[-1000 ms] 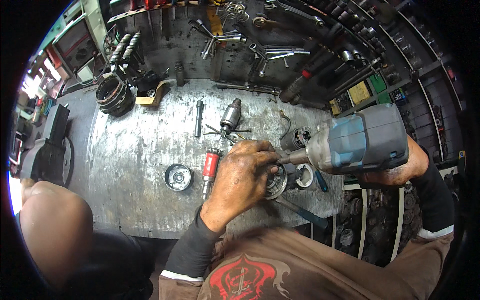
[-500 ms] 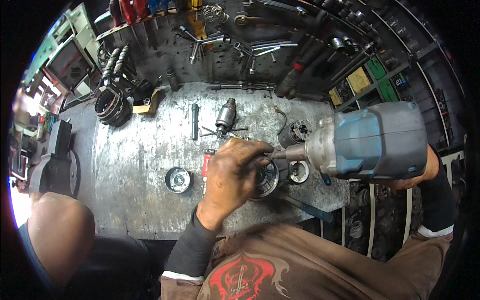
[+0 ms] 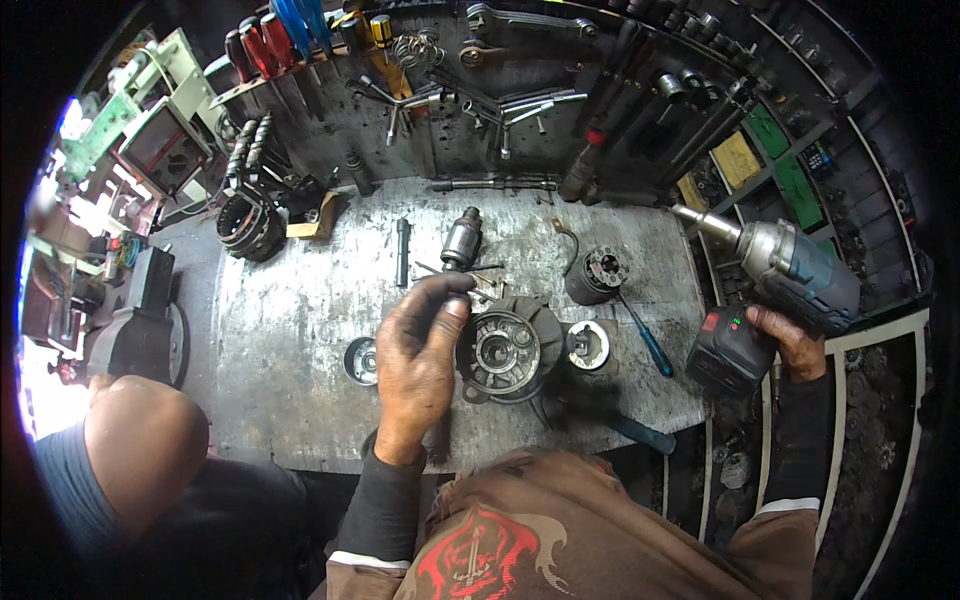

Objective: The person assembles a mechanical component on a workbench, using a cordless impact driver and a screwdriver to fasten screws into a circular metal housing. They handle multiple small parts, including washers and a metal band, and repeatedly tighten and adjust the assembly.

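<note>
My right hand [image 3: 795, 340] grips the handle of a blue-grey cordless impact wrench [image 3: 800, 265] off the table's right side. Its socket points up and left, away from the parts. My left hand [image 3: 415, 350] is closed in a pinch, thumb against fingertips, just left of a round cast-metal housing [image 3: 500, 350]; what it holds, if anything, is too small to make out. Partly behind that hand lies a shallow round metal cap [image 3: 360, 360]. Right of the housing sits a pale round end cap [image 3: 588, 345]. Beyond the fingers rests a metal gear shaft part [image 3: 462, 238] beside several thin bolts.
A teal screwdriver [image 3: 652, 345] leans by a dark cylinder [image 3: 598, 278]. A teal handle [image 3: 645, 435] lies at the near right edge. A black rod [image 3: 403, 252] and a ring-shaped coil part [image 3: 250, 228] lie farther left. Wrenches [image 3: 530, 20] hang on the back panel.
The impact wrench has swung away from the housing to the right, with its socket now raised. My left hand has drawn slightly left and turned, uncovering the housing.
</note>
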`<state>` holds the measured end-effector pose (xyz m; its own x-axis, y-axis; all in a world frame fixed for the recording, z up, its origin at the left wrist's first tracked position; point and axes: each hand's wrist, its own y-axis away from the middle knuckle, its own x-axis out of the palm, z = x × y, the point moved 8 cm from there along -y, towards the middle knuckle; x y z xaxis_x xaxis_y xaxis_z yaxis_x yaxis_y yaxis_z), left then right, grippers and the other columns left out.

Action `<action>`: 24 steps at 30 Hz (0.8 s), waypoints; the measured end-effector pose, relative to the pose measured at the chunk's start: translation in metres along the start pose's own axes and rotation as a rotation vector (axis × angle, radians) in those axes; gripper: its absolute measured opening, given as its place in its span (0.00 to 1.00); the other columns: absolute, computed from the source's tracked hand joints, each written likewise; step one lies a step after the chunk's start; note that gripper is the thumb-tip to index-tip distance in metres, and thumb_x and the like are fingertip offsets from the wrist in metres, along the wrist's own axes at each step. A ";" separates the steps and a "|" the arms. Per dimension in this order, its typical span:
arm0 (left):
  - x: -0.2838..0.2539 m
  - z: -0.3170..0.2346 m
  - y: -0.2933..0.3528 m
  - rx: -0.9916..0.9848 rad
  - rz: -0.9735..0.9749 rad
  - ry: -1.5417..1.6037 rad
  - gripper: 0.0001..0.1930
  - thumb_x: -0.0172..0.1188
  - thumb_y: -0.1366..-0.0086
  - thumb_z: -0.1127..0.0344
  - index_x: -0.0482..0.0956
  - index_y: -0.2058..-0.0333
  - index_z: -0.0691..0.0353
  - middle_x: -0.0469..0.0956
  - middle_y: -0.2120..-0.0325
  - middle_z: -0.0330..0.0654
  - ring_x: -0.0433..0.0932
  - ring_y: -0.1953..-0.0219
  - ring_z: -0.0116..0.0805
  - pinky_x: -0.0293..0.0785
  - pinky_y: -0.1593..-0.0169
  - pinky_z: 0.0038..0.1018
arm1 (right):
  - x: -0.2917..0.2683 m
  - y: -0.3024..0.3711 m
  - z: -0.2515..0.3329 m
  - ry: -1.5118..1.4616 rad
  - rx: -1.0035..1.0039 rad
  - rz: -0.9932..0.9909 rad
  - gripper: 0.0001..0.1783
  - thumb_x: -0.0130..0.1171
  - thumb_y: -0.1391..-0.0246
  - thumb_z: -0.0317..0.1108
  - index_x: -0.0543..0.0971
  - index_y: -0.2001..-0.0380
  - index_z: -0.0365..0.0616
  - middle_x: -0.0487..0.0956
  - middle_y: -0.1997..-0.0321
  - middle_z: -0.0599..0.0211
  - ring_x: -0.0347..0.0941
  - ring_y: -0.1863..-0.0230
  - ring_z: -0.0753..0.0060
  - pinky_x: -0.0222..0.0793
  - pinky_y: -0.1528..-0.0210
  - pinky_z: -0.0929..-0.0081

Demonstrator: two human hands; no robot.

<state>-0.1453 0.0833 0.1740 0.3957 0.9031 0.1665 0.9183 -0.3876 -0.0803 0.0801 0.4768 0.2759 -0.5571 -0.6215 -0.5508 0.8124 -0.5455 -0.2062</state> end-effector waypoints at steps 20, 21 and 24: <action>0.045 -0.031 0.045 0.045 -0.022 -0.526 0.11 0.61 0.35 0.83 0.87 0.55 0.69 0.86 0.60 0.46 0.83 0.59 0.30 0.78 0.53 0.26 | 0.036 -0.049 -0.218 -0.519 0.320 -0.258 0.17 0.62 0.32 0.45 0.82 0.62 0.40 0.79 0.64 0.67 0.73 0.57 0.71 0.64 0.44 0.73; 0.050 -0.033 0.044 0.107 0.006 -0.571 0.14 0.60 0.37 0.85 0.87 0.54 0.67 0.86 0.60 0.46 0.84 0.58 0.33 0.80 0.53 0.27 | 0.036 -0.045 -0.213 -0.432 0.311 -0.285 0.18 0.63 0.33 0.45 0.84 0.58 0.38 0.82 0.62 0.66 0.75 0.53 0.71 0.66 0.42 0.71; 0.060 -0.036 0.044 0.229 0.063 -0.661 0.21 0.58 0.41 0.89 0.87 0.52 0.64 0.86 0.59 0.48 0.87 0.56 0.39 0.83 0.54 0.29 | 0.034 -0.037 -0.183 0.017 0.105 -0.272 0.21 0.65 0.34 0.44 0.84 0.50 0.35 0.83 0.51 0.59 0.76 0.45 0.65 0.67 0.37 0.66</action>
<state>-0.0810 0.1136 0.2155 0.2939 0.8314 -0.4716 0.8401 -0.4601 -0.2874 0.0632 0.5791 0.1166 -0.7487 -0.4352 -0.5001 0.6106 -0.7465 -0.2644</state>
